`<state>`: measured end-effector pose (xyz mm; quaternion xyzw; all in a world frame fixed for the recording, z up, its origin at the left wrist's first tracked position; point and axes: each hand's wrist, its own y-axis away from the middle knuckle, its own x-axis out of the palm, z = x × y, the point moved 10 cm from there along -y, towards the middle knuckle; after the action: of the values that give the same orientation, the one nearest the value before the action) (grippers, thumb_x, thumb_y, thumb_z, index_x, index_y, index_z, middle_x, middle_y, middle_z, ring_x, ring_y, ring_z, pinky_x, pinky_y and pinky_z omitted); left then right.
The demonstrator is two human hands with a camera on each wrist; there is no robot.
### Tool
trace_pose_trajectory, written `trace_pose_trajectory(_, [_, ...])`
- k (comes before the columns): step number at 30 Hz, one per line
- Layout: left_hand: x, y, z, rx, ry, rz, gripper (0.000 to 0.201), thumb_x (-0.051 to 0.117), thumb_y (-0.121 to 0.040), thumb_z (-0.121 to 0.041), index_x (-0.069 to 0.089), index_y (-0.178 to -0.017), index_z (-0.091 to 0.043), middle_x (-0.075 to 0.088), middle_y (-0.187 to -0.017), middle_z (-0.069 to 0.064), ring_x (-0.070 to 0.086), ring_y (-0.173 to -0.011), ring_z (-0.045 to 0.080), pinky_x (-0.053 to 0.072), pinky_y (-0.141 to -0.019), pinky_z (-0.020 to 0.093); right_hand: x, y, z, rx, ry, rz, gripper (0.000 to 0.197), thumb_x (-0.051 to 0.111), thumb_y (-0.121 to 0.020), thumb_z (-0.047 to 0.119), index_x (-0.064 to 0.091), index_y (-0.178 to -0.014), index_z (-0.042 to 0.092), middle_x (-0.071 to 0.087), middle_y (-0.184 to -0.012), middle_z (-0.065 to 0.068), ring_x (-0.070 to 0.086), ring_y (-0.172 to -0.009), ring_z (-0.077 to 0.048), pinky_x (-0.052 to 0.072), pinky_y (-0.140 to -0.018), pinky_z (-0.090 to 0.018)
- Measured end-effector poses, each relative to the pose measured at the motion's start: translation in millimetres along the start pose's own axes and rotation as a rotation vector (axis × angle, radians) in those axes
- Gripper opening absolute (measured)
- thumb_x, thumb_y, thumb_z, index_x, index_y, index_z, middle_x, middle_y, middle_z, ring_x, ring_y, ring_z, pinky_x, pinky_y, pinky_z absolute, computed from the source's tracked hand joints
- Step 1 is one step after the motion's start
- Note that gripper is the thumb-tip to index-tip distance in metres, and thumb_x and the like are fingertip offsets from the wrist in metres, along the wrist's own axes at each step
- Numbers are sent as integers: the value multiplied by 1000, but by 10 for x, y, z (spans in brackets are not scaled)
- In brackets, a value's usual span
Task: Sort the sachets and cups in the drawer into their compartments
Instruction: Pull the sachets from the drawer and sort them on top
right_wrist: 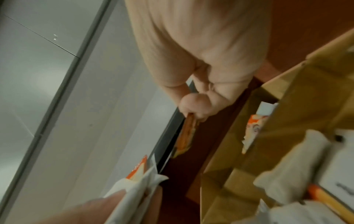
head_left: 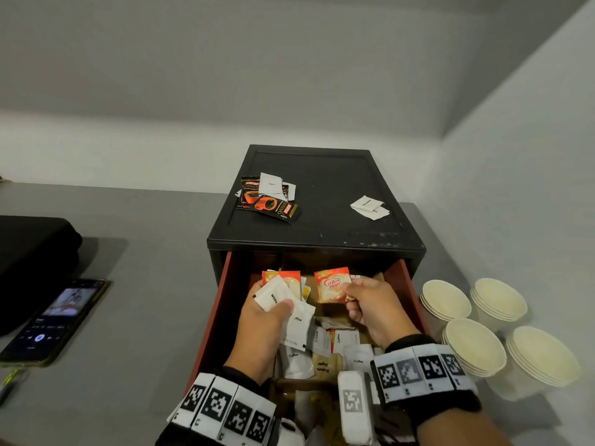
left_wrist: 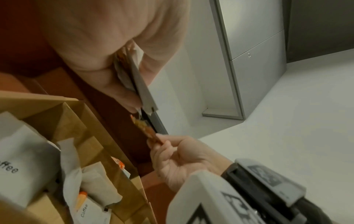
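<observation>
The red drawer [head_left: 214, 317] is pulled out of a black cabinet [head_left: 322, 233]. Cardboard dividers [left_wrist: 107, 136] split it, and several white "Coffee" sachets [head_left: 294, 358] and brown ones lie mixed inside. Over the drawer's back half, my left hand [head_left: 273, 305] grips a fanned bundle of sachets [head_left: 273, 296], a white one on top and orange ones behind. My right hand [head_left: 346, 292] pinches one orange Coffee-mate sachet [head_left: 331, 284] by its right edge, level with the bundle. The right wrist view shows that sachet [right_wrist: 186, 136] edge-on below my fingers.
Stacks of cream paper cups [head_left: 446, 299] stand on the counter right of the drawer. On the cabinet top lie black Supremo sachets [head_left: 267, 204] and white sachets [head_left: 368, 207]. A phone [head_left: 54, 320] and a black bag [head_left: 32, 252] sit at the left.
</observation>
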<state>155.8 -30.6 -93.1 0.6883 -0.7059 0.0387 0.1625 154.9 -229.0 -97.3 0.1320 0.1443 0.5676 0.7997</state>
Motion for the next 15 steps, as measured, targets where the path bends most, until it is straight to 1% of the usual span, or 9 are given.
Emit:
trace_pose_trajectory(1, [-5,1,1,1,4,-7,32,52,-88,7,55,-111,-14,65,-100,14,66,-90,30,52,-69,37,-55,-64,-84,26,-77,-41,20,53,-94,6,58,-112,3,61,-82,-10,56,-64,-13,49,-54,-19])
trace_pose_trajectory(3, [-11,1,5,0,12,-12,31,52,-88,7,55,-110,-15,65,-99,14,66,-88,28,51,-67,36,-163,-150,-198,43,-167,-130,39,57,-91,9,49,-129,3,60,-117,-14,62,-95,-23,55,-83,-29])
trace_pose_trajectory(4, [-9,3,5,-2,14,-9,31,52,-88,7,55,-109,-16,65,-99,14,66,-88,28,51,-67,36,-200,-170,-221,39,-148,-161,51,61,-87,16,44,-134,5,55,-129,-14,58,-108,-27,50,-96,-39])
trace_pose_trajectory(6, [-3,4,8,-7,8,1,31,52,-88,7,54,-112,-14,64,-101,15,65,-90,29,51,-67,36,-219,-242,-263,24,-88,-170,68,64,-78,28,38,-140,16,51,-136,-12,53,-119,-30,43,-102,-49])
trace_pose_trajectory(9, [26,10,29,-22,8,29,34,52,-88,6,53,-117,-11,65,-104,16,65,-93,30,51,-68,36,-69,-97,-130,-27,43,-79,52,60,-87,22,45,-137,19,52,-133,-5,52,-120,-26,44,-102,-47])
trace_pose_trajectory(11, [75,28,23,-28,-4,67,32,52,-88,6,55,-115,-11,66,-100,14,65,-91,30,51,-68,36,218,67,-48,-81,145,127,40,58,-91,22,52,-130,19,56,-125,0,55,-116,-20,47,-99,-41])
trace_pose_trajectory(13, [135,53,25,-43,-23,113,30,52,-88,6,56,-113,-11,67,-99,15,66,-90,30,52,-70,38,471,222,26,-162,197,292,19,57,-91,20,64,-109,19,67,-100,4,62,-93,-14,53,-81,-34])
trace_pose_trajectory(14, [156,66,30,-51,-30,130,30,52,-88,6,57,-112,-12,67,-100,16,65,-91,31,53,-74,40,510,270,67,-195,214,304,10,57,-92,16,66,-93,19,67,-84,5,61,-79,-11,51,-70,-28])
trace_pose_trajectory(15, [165,72,37,-61,-34,138,29,52,-88,6,58,-111,-12,66,-101,17,65,-93,33,53,-78,43,492,271,93,-217,228,285,14,55,-92,12,64,-83,19,64,-74,5,57,-69,-10,47,-64,-25])
